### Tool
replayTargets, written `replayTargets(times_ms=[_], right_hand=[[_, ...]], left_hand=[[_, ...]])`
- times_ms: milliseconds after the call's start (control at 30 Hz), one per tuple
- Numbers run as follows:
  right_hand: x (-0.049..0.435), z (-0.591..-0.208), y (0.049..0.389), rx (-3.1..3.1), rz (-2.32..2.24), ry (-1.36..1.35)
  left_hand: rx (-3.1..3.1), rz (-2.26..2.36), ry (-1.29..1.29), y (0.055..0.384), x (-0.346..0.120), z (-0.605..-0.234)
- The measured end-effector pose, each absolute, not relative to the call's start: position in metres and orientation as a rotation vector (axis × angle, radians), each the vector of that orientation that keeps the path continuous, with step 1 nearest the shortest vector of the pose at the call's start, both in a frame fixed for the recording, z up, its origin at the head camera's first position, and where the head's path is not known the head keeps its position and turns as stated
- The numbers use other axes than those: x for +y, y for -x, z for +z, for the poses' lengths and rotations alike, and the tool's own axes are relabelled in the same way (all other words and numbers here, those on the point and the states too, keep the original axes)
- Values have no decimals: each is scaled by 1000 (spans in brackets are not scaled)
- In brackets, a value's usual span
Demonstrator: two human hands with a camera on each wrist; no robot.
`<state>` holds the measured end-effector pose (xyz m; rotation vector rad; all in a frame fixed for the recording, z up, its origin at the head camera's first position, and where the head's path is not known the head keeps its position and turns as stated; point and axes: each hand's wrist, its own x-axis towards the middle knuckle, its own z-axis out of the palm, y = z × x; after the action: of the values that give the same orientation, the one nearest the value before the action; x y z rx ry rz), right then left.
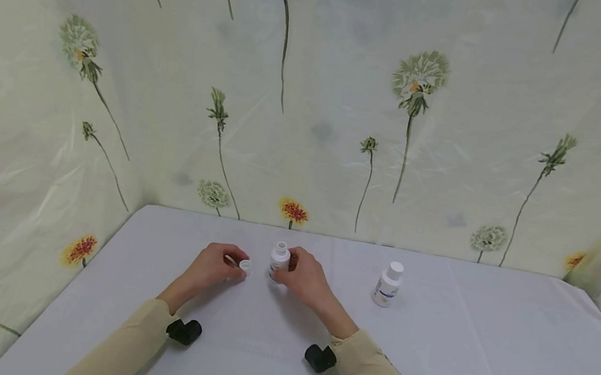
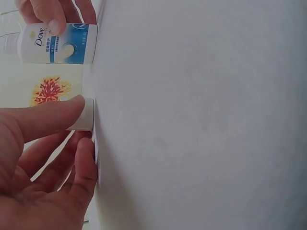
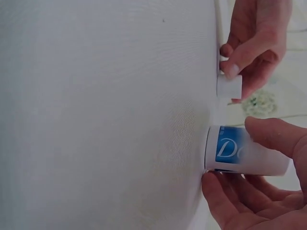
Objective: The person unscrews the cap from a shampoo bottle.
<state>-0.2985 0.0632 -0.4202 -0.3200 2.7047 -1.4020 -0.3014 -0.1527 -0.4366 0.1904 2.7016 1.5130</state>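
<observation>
A small white Dove bottle [image 1: 280, 254] stands upright on the cloth with its neck uncapped. My right hand [image 1: 311, 278] grips it from the right, thumb at the near side and fingers behind. Just left of the bottle, my left hand [image 1: 211, 267] pinches a white screw cap [image 1: 245, 265], its hollow side facing up. In the left wrist view the cap [image 2: 87, 116] sits right at the tabletop, partly covered by the thumb. The right wrist view shows the bottle's blue label [image 3: 229, 146] low on its side, with the thumb over part of the lettering.
Another white bottle [image 1: 388, 285], with its cap on, stands to the right of my right hand. A white cloth [image 1: 460, 367] covers the table. Behind it hangs a dandelion-patterned sheet [image 1: 338, 89]. Black wrist cameras [image 1: 320, 359] stick out from both sleeves.
</observation>
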Motion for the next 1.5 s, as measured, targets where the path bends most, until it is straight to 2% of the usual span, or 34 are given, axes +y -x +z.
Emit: replayTargets(times_ms=[700,1500], right_hand=[[79,-416,282,2643,-1505,271],[117,-414,250,2668,-1568,237]], left_hand=[[2695,1620,-126,285,-165,-431],[2655,1724,-145,255,-149,-419]])
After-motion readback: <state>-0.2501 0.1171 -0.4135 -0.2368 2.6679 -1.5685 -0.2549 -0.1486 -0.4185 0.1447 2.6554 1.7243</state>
